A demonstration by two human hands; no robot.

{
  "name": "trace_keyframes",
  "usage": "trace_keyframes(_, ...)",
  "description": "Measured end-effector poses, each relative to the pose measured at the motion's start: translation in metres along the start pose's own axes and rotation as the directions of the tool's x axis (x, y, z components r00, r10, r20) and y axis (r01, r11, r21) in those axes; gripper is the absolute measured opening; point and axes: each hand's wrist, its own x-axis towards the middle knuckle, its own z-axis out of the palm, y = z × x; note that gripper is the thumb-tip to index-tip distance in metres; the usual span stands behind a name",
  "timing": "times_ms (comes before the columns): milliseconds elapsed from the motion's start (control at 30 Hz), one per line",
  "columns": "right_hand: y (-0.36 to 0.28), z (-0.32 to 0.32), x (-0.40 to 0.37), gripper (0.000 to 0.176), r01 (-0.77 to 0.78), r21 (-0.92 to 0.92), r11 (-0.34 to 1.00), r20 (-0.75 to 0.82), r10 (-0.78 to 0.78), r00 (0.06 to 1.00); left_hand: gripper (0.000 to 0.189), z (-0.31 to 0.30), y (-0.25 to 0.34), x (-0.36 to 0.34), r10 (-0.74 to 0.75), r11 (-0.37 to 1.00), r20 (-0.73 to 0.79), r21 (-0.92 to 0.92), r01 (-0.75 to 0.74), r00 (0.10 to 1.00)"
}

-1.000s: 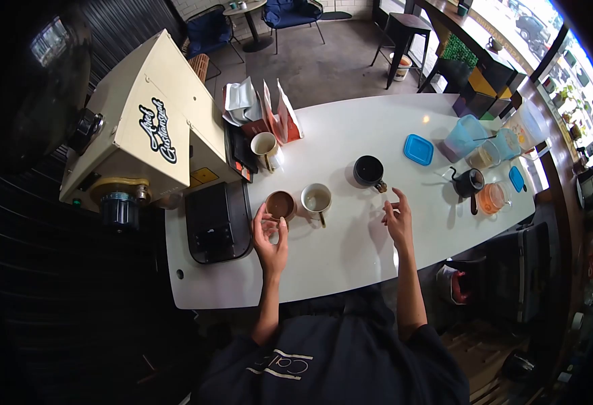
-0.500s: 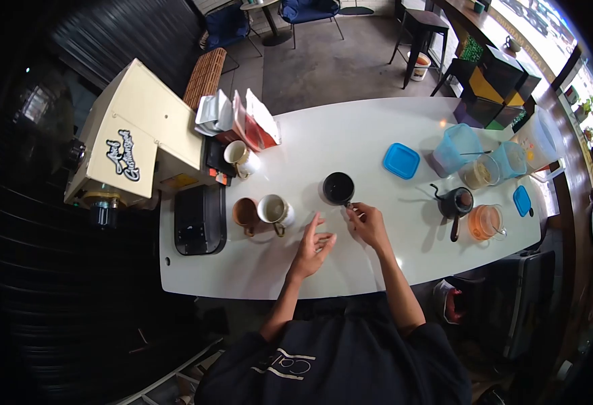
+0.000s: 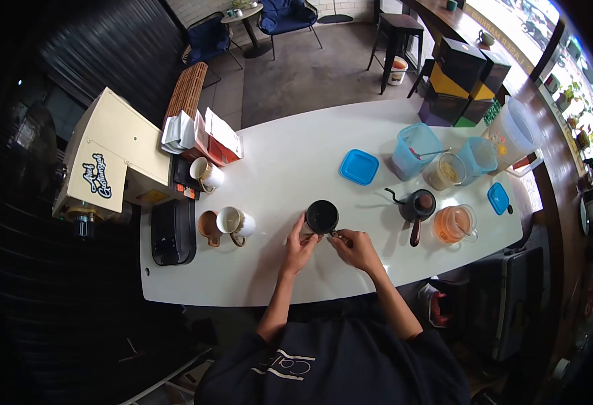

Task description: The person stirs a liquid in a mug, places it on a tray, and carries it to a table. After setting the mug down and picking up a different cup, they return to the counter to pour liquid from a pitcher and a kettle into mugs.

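Note:
A black cup (image 3: 322,217) with a handle is near the front middle of the white table (image 3: 276,162). My left hand (image 3: 299,248) touches its left side, with the fingers closed round the edge of the cup. The fingers of my right hand (image 3: 354,248) pinch the handle at the cup's lower right. Dark contents or a dark inside show in the cup; which one I cannot tell. To the left stand a white mug (image 3: 233,223) and a brown cup (image 3: 209,227). A small black pot (image 3: 418,204) with a wooden handle stands to the right.
A cream grinder (image 3: 114,152), a black scale-like device (image 3: 173,229), bags (image 3: 205,135) and another mug (image 3: 206,174) are at the left. At the right are a blue lid (image 3: 359,167), blue containers (image 3: 417,148), a glass jug (image 3: 453,224) and a large clear pitcher (image 3: 512,131).
My left hand has moved from beside the cup onto its side. My right hand remains on the handle. The whole view has shifted, with the table items now further left.

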Motion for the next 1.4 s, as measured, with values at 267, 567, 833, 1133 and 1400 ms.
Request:
trace_keyframes(267,-0.012,-0.001,0.014,0.022,-0.029,-0.039,0.999,0.056,0.031,0.998,0.054,-0.006,0.017,-0.031,0.114,0.992,-0.194,-0.034,-0.123,0.974)
trace_keyframes(567,-0.008,0.040,0.076,0.017,0.156,-0.056,0.986,0.034,-0.154,0.987,0.032,-0.125,0.039,-0.083,0.199,0.973,-0.903,0.135,-0.188,0.380)
trace_keyframes(833,-0.026,0.065,0.121,0.025,0.017,-0.015,1.000,0.171,-0.014,0.985,0.048,-0.180,0.009,-0.067,-0.058,0.974,-0.829,0.075,0.213,0.556)
trace_keyframes(1133,-0.015,0.073,0.125,0.025,0.026,0.012,1.000,0.085,-0.027,0.996,0.046,-0.183,0.004,-0.048,-0.127,0.992,-0.735,-0.082,0.098,0.666)
trace_keyframes(1400,-0.018,0.100,0.156,0.025,0.092,-0.063,0.994,0.070,-0.088,0.994,0.044,-0.182,-0.004,-0.103,-0.117,0.992,-0.845,-0.079,0.096,0.521)
